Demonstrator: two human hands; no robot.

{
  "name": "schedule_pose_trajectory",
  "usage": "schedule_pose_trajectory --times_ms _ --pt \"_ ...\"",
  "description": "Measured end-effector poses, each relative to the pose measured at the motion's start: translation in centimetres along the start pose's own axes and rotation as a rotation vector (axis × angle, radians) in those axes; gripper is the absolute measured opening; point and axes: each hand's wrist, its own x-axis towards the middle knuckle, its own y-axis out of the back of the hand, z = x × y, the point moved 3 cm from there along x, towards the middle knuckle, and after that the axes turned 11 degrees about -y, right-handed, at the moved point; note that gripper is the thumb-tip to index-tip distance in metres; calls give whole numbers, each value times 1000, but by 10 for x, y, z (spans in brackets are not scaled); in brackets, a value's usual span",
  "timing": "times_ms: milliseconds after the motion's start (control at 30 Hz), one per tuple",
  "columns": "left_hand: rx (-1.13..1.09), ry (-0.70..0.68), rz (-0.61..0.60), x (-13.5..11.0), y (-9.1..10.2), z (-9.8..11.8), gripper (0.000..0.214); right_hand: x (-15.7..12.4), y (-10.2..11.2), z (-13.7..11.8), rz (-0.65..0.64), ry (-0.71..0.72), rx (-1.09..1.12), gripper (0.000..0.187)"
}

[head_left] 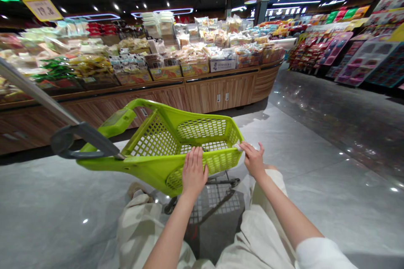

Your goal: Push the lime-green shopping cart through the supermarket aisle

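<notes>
A lime-green plastic shopping basket (158,134) with a grey handle (78,134) stands on the floor in front of me, empty as far as I can see. My left hand (193,172) lies over its near rim, fingers curled down on the edge. My right hand (252,157) pinches a small white wad, perhaps a cloth or tissue (237,147), against the basket's right corner. Below it a grey wire frame (217,197) shows between my legs in pale trousers.
A long wooden display counter (208,92) piled with packaged snacks runs across the back. Racks of colourful packets (356,59) line the right side. A yellow price sign (42,8) hangs at top left. Glossy grey floor (331,143) spreads around me.
</notes>
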Motion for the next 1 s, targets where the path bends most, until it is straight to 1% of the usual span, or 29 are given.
schedule_pose_trajectory --times_ms 33,100,167,233,367,500,600,667,700,767,800,867,933,1000 --pt "-6 3 8 0 0 0 60 0 3 13 -9 14 -3 59" --pt "-19 1 19 1 1 0 57 0 8 24 -44 50 13 55" --pt "-36 -6 27 2 2 -1 54 -3 11 22 -36 45 40 49" --pt "-51 -5 36 2 4 -4 49 -10 16 13 -3 20 64 44" --pt "-81 25 61 -1 8 -17 37 -29 28 -14 19 -12 109 36" --pt "-116 69 90 -5 12 -45 30 -43 35 -48 -18 -41 117 25" --pt "-100 120 106 -2 13 -71 30 -47 27 -78 -49 -61 157 16" --pt "-56 187 124 2 14 -83 30 -49 18 -99 -76 -52 206 16" --pt "-29 230 133 4 13 -86 31 -50 12 -110 -93 -35 231 18" --pt "0 274 123 6 12 -82 33 -55 3 -129 -134 38 272 25" --pt "-9 256 98 5 11 -75 34 -57 -1 -136 -160 91 281 31" --pt "-87 131 9 -1 10 -54 36 -59 -7 -142 -217 212 270 43" --pt "-167 26 -57 -12 13 -35 36 -53 -11 -131 -256 331 227 52" --pt "-181 20 -63 -27 20 -27 36 -36 -15 -103 -257 380 175 56"
